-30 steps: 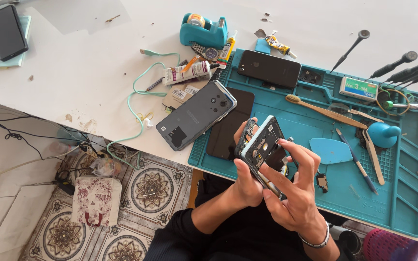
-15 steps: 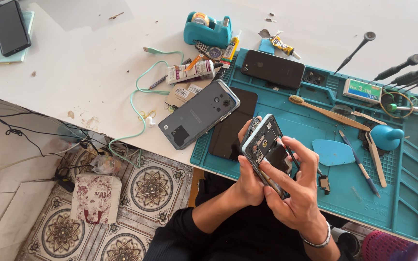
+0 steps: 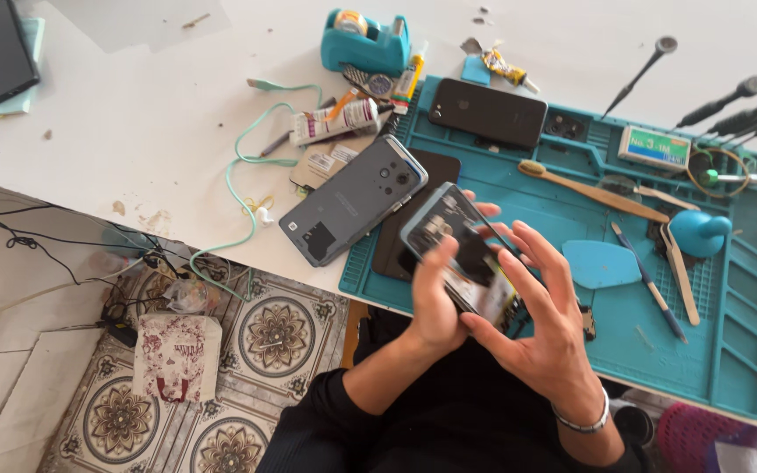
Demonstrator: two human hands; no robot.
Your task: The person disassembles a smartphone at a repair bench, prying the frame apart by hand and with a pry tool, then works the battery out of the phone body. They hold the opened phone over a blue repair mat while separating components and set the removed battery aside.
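Observation:
Both my hands hold an opened phone [image 3: 464, 254] with its back cover off, above the near edge of the teal work mat [image 3: 746, 289]. My left hand [image 3: 435, 302] grips its lower left side from below. My right hand [image 3: 541, 320] cups its right side, fingers spread over the exposed inside. The phone is blurred by motion. Just to its left a grey phone back [image 3: 352, 210] lies tilted across the mat's edge, beside a black panel [image 3: 396, 254].
On the mat lie a black phone [image 3: 486, 112], a wooden-handled brush [image 3: 593, 191], a blue pick [image 3: 600, 264], a blue blower [image 3: 699, 232] and tweezers. A teal tape dispenser [image 3: 365, 39], glue tubes and a green cable [image 3: 256, 175] sit on the white table. Screwdrivers [image 3: 729, 101] lie at far right.
My hands and the opened phone have shifted slightly left and lower, and the phone has tilted, now blurred. My right fingers have spread wider over it.

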